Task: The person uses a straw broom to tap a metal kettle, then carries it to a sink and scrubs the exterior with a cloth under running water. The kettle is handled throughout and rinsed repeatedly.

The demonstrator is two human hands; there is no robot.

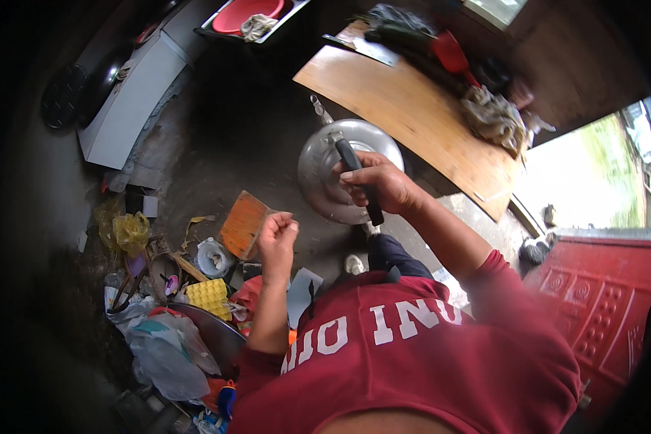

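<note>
My right hand is closed around the black handle of a large metal kettle. The kettle's spout points away from me, towards the upper left, and its round body hangs or stands over the dark floor; which of the two I cannot tell. My left hand is half curled, with nothing seen in it. Just behind it is an orange wooden board or stool top; whether the hand touches its edge is unclear.
A wooden worktop bears a cleaver, a red scoop and a crumpled cloth. A red basin stands beyond. Plastic bags and a yellow egg tray lie left. A red door is right.
</note>
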